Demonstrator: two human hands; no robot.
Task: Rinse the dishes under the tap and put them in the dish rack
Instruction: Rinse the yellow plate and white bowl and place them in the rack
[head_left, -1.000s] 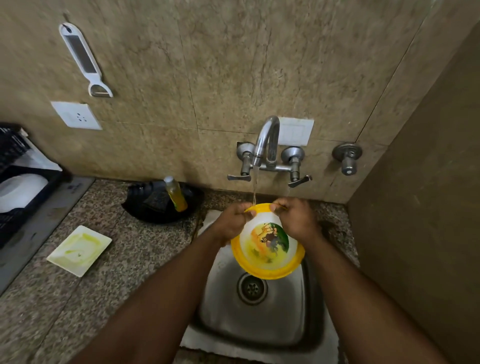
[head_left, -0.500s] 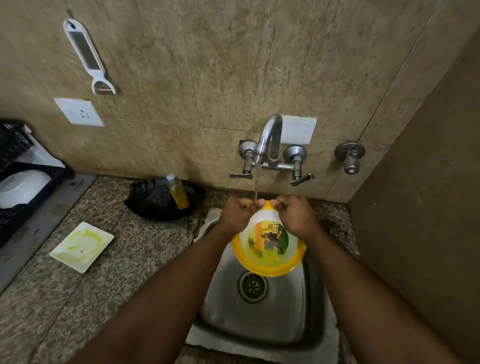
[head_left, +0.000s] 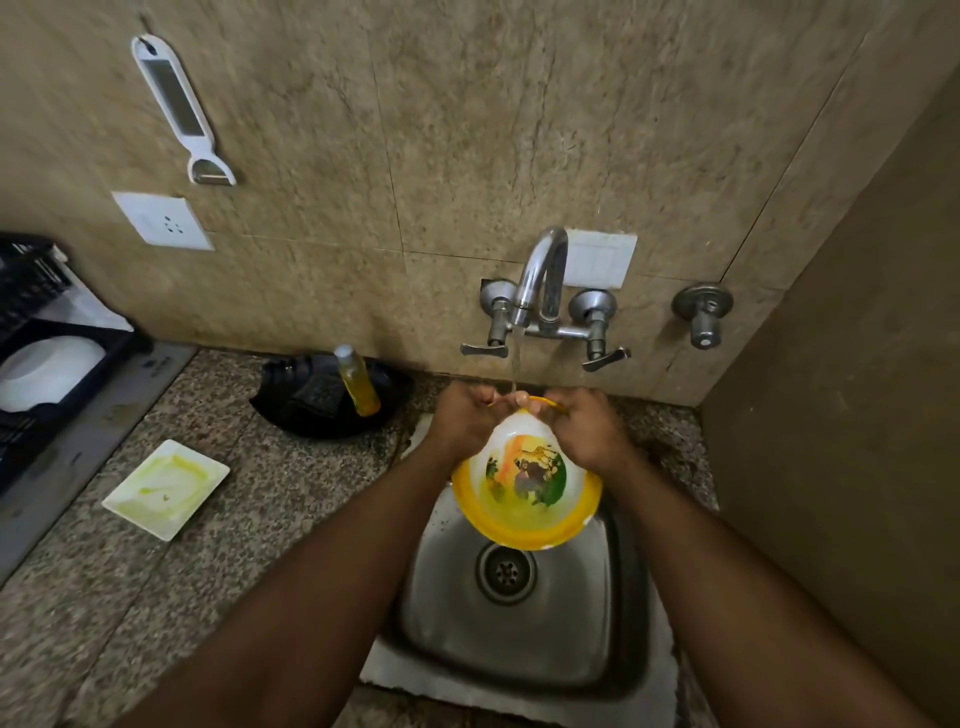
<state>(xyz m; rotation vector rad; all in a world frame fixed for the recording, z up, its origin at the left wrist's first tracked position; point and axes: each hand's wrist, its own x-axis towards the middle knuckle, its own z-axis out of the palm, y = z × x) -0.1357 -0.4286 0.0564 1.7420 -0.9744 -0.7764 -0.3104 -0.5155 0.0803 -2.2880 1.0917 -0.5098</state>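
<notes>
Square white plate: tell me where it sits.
The square white plate lies on the granite counter, left of the sink, between the dish rack and black tray.

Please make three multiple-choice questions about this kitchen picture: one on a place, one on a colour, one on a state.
1. Where does the square white plate lie?
A. in the sink
B. on the counter left of the sink
C. in the rack

2. What colour is the rim of the held bowl?
A. yellow
B. blue
C. red

3. The tap is:
A. off
B. running
C. covered

Answers: 1 B, it rests on the granite; 2 A, a yellow rim shows below the left hand and right hand; 3 B, a stream falls onto the bowl.
</notes>
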